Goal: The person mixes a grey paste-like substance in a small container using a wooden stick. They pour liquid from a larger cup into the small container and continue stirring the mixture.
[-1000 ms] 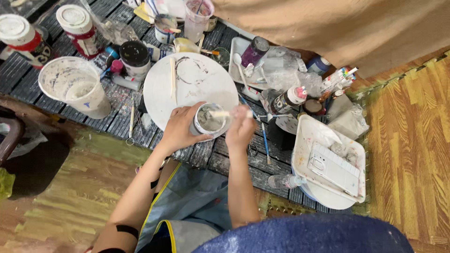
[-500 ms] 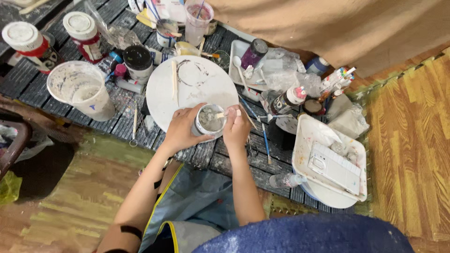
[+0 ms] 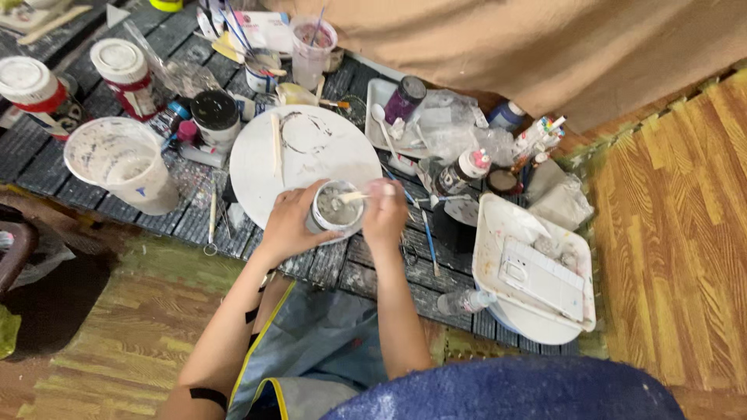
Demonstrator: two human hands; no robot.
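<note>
Cup point(image 3: 336, 208) of grey paste held over the near edge of a round white plate point(image 3: 307, 155), left hand point(image 3: 289, 224) wrapped about its side, grip clenched on the cup wall. Right hand point(image 3: 384, 214) just right of the cup, grip pinched on a pale stick point(image 3: 356, 197). Stick lying nearly level, long axis running left to right, far end dipped in the paste, near end between the fingers. So, relative to the cup: stick entering from the right, right hand nearer its handle, left hand touching only the cup from the left and below. Around the cup, all on a dark slatted mat on the floor: left of it, well apart, a big white bucket point(image 3: 124, 163) smeared with paint; beyond the bucket, two red-and-white cans point(image 3: 120, 74) with lids on. Above the cup, past the plate, a black-lidded jar point(image 3: 215, 117) and a clear beaker point(image 3: 313, 47) with brushes standing in it. Right of the cup, a small squeeze bottle point(image 3: 464, 169) tilted among crumpled plastic, then a white tray point(image 3: 537, 268) with a flat white block in it. Just below the right hand, a blue-handled brush point(image 3: 428, 241) lying on the mat, pointing away from the cup. Wood-pattern floor further right, tan cloth across the top.
</note>
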